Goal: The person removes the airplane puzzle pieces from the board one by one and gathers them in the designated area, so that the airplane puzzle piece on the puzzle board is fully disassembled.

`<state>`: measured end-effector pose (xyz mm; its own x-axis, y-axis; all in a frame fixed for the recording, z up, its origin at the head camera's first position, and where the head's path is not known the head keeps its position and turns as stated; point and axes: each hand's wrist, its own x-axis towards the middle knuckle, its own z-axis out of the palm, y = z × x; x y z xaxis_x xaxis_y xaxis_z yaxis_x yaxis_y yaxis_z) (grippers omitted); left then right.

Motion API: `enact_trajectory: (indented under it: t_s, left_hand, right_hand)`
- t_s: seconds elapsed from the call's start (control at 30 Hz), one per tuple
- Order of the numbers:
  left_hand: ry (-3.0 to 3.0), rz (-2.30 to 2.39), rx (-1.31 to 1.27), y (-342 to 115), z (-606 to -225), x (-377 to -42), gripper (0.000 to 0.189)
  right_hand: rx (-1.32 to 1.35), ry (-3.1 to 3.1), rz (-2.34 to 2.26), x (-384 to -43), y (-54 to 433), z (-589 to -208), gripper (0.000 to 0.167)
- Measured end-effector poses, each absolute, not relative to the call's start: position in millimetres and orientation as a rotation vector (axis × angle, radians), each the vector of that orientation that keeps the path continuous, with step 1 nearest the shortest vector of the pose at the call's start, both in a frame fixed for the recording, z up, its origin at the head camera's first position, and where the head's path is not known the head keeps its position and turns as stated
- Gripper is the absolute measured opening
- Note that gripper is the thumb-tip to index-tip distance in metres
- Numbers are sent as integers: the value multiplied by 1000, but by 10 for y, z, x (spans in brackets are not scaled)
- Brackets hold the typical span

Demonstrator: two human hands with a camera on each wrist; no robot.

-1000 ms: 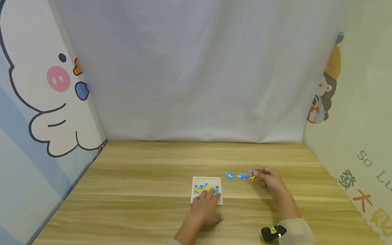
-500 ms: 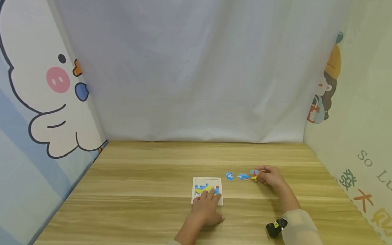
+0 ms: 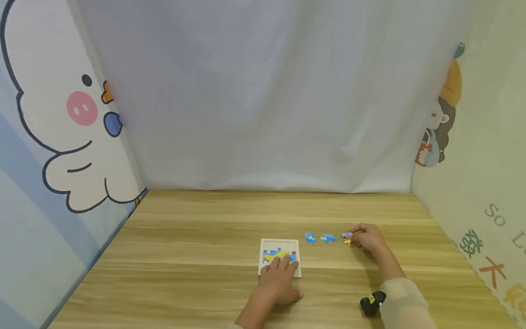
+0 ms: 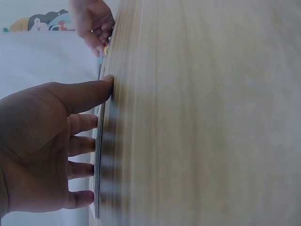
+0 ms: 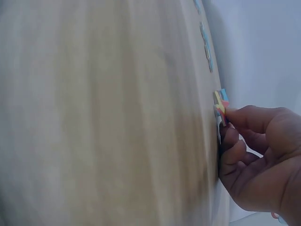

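Observation:
A square puzzle tray (image 3: 281,240) with a pale rim lies on the table, its lower part holding blue and yellow pieces. My left hand (image 3: 277,282) rests on the tray's near part with fingers spread, covering some of the picture. In the left wrist view, the left fingertips touch the tray's edge and the thumb points out to the side. To the right, my right hand (image 3: 370,238) pinches a blue, red and yellow puzzle piece (image 5: 219,102) between thumb and fingers. The piece is tilted in the right wrist view.
Two blue-and-white loose puzzle pieces, one left (image 3: 310,238) and one right (image 3: 328,238), lie between the tray and my right hand. A black device (image 3: 371,304) sits at the right wrist. A white curtain (image 3: 263,100) hangs behind the wooden table (image 3: 185,256).
My right hand has drawn slightly rightward with the pinched puzzle piece, widening the gap from the neighbouring loose piece. My left hand stays on the tray.

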<state>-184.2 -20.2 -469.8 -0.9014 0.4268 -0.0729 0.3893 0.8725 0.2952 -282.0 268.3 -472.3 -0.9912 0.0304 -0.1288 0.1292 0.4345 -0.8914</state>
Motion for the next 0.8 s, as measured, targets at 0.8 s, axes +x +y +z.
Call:
enact_trajectory:
  t_s: [0.8]
  left_hand:
    - [2854,765,581,-237,-4756,-1844,76]
  right_hand:
    - [94,2642,-1558,-2652,2589,-4626,29]
